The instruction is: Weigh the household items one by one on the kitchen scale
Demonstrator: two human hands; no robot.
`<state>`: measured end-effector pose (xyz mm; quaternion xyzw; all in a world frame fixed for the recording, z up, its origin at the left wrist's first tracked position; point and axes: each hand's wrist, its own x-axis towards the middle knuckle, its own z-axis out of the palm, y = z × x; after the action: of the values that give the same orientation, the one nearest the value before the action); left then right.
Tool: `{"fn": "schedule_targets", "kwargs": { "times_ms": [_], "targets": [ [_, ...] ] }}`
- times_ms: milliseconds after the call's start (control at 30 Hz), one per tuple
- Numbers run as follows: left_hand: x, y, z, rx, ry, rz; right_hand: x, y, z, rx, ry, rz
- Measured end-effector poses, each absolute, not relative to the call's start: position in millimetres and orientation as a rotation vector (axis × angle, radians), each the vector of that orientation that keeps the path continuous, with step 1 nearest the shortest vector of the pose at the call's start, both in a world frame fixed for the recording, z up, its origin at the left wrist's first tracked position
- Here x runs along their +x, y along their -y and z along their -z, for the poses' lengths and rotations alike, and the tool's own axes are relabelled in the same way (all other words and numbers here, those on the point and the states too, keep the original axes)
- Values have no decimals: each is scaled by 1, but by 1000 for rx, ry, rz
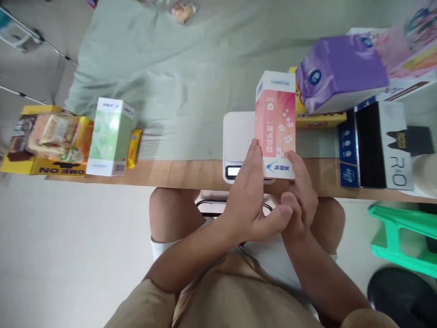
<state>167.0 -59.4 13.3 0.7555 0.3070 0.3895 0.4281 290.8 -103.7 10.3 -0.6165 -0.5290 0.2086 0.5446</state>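
Over the white scale (239,136), both hands (273,200) grip a tall box (276,123) — pink, white-capped.

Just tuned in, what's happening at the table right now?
A seated person holds a pink box upright with both hands: the left hand on its left side, the right hand at its lower right. The box is over a white scale at the table's near edge. A green box stands off to the left.

A tall pink-and-white box (276,125) with blue lettering stands upright on the white scale (238,136) at the table's near edge
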Motion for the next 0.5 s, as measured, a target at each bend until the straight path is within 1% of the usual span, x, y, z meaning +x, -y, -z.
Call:
{"fn": "schedule_targets", "kwargs": {
  "times_ms": [100, 233, 500],
  "targets": [
    [164, 54, -9, 1881, -827, -991, 292, 94, -6, -1380, 1292, -521],
    [154, 53, -8, 1878, -916, -982, 287, 92, -6, -1439, 1355, -530],
    [148, 57, 0, 1905, -977, -950, 284, 91, 3, -1473, 1428, -446]
  ]
}}
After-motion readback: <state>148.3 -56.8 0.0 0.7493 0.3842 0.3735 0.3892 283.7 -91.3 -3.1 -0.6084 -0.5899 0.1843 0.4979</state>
